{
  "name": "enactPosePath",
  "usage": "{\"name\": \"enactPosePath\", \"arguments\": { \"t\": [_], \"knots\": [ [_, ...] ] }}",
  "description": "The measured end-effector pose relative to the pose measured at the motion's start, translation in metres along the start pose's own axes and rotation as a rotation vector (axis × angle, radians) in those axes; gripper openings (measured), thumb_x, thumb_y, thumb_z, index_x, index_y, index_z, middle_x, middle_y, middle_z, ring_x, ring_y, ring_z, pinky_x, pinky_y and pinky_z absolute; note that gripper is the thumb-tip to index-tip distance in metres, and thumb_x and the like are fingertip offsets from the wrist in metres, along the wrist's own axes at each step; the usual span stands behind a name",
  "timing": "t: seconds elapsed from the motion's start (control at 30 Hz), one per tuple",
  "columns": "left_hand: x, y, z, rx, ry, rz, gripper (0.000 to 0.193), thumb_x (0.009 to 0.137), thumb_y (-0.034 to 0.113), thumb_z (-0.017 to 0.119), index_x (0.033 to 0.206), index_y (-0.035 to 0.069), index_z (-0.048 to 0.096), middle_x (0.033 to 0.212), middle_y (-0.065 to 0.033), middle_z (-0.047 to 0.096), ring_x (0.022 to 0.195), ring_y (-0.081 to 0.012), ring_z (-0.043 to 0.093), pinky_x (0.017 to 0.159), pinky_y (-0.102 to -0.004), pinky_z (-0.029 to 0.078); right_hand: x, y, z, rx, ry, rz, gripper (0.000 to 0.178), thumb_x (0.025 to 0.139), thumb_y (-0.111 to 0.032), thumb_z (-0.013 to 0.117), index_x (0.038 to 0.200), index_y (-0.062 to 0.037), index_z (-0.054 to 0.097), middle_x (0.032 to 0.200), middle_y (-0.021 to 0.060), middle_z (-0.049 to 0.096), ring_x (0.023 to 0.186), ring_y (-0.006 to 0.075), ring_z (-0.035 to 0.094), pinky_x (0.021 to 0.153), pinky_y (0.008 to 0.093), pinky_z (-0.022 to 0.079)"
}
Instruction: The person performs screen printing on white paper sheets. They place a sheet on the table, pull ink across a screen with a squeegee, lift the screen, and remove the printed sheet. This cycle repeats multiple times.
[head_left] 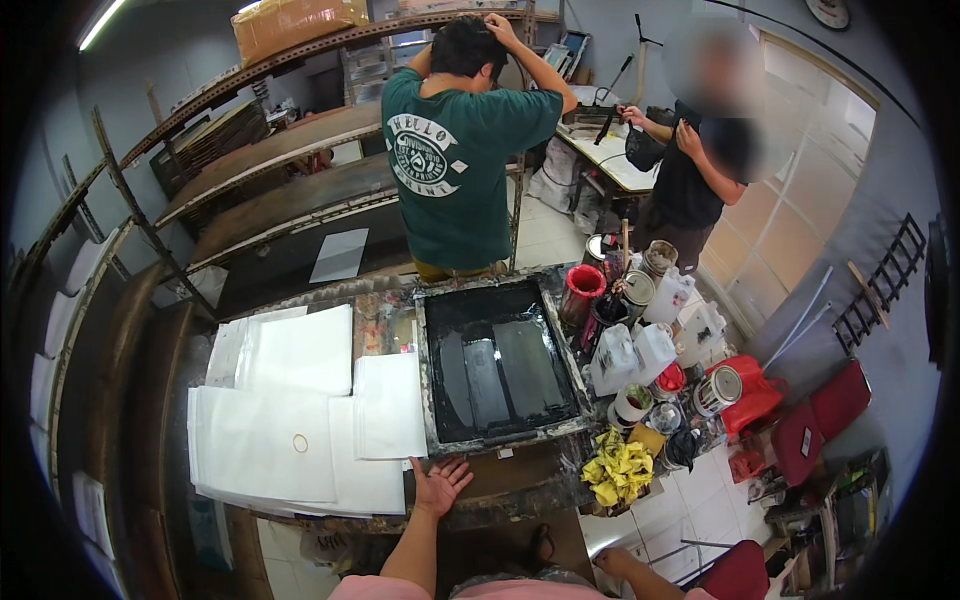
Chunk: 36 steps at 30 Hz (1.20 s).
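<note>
My left hand [437, 487] is open at the table's near edge, palm up and fingers spread. It holds nothing and lies just below a screen-printing frame [431, 400], beside stacks of white paper sheets [270, 440]. The frame has a worn, stained rim around dark mesh with paler rectangular areas. On the paper rests a tan rubber band [300, 442]. Low in the view, off the table, is my right hand [617, 563]; its fingers are too dim and small to read.
Paint cans [718, 390], white plastic jugs [614, 360] and a red tub [582, 290] crowd the table's right side. Crumpled yellow material [618, 468] sits at the near right corner. Two people stand beyond, one in a green shirt [460, 170]. Metal shelving [280, 160] lines the left.
</note>
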<state>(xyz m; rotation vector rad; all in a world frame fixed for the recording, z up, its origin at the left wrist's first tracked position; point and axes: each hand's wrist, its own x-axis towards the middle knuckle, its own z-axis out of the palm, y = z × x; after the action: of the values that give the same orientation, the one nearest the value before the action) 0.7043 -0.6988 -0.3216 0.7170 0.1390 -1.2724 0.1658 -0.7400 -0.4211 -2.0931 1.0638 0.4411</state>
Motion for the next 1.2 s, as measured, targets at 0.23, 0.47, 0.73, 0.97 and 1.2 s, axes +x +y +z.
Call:
{"name": "enactPosePath", "arguments": {
  "t": [0.23,0.47,0.73,0.97,1.2],
  "knots": [
    [0.000,0.000,-0.005,-0.025,-0.003,-0.004,0.114,0.084,0.092,0.045,0.139,-0.008,0.045,0.147,-0.0263,0.048,0.140,-0.0421,0.046,0.115,-0.0614,0.041,-0.016,0.015,0.006,-0.068,-0.113,0.087,0.042,0.096,-0.047,0.059,0.104,-0.0103,0.078,0.104,0.0151,0.076,0.099,0.0387,0.071,0.088,0.0481,0.056],
    [-0.002,0.002,-0.001,-0.010,-0.017,-0.009,0.116,0.084,0.092,0.045,0.143,-0.008,0.040,0.150,-0.0264,0.045,0.141,-0.0415,0.045,0.115,-0.0612,0.041,-0.034,-0.024,-0.037,-0.054,-0.126,0.172,0.047,0.097,-0.050,0.058,0.110,-0.0098,0.077,0.120,0.0188,0.072,0.111,0.0379,0.068,0.095,0.0474,0.054],
    [0.001,0.001,0.000,-0.052,-0.037,-0.023,0.118,0.082,0.092,0.046,0.143,-0.009,0.045,0.154,-0.0261,0.041,0.144,-0.0436,0.041,0.117,-0.0626,0.037,-0.024,-0.027,-0.036,-0.045,-0.097,0.110,0.046,0.096,-0.051,0.060,0.112,-0.0113,0.077,0.114,0.0136,0.076,0.109,0.0350,0.070,0.096,0.0426,0.055],
    [-0.001,-0.001,0.003,-0.025,0.008,-0.008,0.120,0.082,0.094,0.044,0.145,-0.008,0.042,0.153,-0.0268,0.042,0.144,-0.0435,0.042,0.115,-0.0632,0.040,0.024,0.036,-0.025,-0.078,-0.141,0.007,0.046,0.099,-0.051,0.056,0.112,-0.0131,0.077,0.116,0.0118,0.075,0.107,0.0351,0.070,0.094,0.0438,0.055],
    [-0.004,-0.005,0.001,-0.023,0.118,0.035,0.118,0.086,0.092,0.040,0.154,-0.004,0.029,0.157,-0.0271,0.038,0.145,-0.0450,0.041,0.116,-0.0636,0.040,0.030,0.051,-0.051,-0.105,-0.146,-0.031,0.046,0.097,-0.049,0.057,0.113,-0.0106,0.075,0.113,0.0153,0.075,0.104,0.0366,0.071,0.089,0.0461,0.056]
  ]
}}
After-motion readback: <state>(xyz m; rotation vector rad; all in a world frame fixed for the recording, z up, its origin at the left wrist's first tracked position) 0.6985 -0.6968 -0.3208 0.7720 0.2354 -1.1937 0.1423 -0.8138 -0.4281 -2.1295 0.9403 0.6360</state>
